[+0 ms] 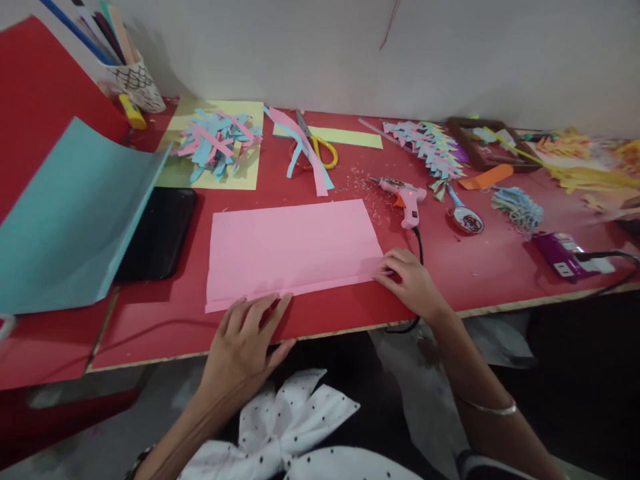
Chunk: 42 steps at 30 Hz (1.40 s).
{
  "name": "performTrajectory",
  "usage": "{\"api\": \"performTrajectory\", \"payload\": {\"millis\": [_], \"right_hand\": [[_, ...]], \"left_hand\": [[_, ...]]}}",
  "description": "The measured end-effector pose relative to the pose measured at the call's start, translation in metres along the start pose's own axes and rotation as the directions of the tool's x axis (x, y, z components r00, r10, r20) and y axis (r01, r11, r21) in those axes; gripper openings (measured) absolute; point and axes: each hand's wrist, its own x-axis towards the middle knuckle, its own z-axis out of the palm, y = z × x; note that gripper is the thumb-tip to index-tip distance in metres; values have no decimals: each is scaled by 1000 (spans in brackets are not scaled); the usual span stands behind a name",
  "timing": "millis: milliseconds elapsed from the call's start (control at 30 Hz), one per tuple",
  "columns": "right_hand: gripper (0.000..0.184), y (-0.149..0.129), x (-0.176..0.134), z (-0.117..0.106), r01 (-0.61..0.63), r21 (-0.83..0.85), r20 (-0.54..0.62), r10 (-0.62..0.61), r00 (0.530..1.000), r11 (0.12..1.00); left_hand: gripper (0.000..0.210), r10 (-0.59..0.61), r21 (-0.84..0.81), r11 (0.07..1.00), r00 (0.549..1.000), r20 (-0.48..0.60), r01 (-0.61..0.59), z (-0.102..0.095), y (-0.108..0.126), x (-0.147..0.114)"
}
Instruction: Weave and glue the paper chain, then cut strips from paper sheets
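Note:
A pink sheet of paper (290, 243) lies flat on the red table, with a narrow fold along its near edge. My left hand (249, 333) rests at that near edge, fingers stretched out over the fold and thumb apart on the table edge. At the sheet's near right corner my right hand (407, 280) pinches the paper between thumb and fingers. Just beyond the sheet's right side lies a pink glue gun (407, 200), its cord running down past my right hand.
Yellow-handled scissors (325, 153), a pile of paper strips (215, 143) and a fringed paper piece (425, 147) lie behind. At left are a blue sheet (75, 220), a black flat object (157, 233) and a pen cup (137, 83). A purple power socket (563, 255) sits right.

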Motion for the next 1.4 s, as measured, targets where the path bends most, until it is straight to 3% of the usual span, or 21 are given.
{"api": "performTrajectory", "payload": {"millis": [433, 833, 1000, 1167, 1300, 1400], "right_hand": [[22, -2, -1, 4, -37, -130, 21, 40, 999, 991], [20, -2, 0, 5, -35, -90, -28, 33, 999, 995], [18, -7, -1, 3, -28, -193, -32, 22, 999, 981], [13, -36, 1, 9, 28, -349, -87, -62, 994, 937], [12, -58, 9, 22, 148, -266, -3, -154, 988, 953], [13, -64, 14, 29, 179, -220, 40, -175, 984, 959]], "left_hand": [[44, 32, 5, 999, 999, -30, -32, 1, -2, -1], [45, -62, 169, 983, 998, -28, 66, -7, -39, -40], [46, -20, 192, 981, 997, -71, 34, -12, -47, -44], [39, 4, 69, 998, 985, -170, 8, -10, -26, -17], [34, 28, -69, 997, 992, -127, -37, -3, 0, 25], [23, 44, -128, 991, 999, 24, -41, 1, 7, 52]]}}
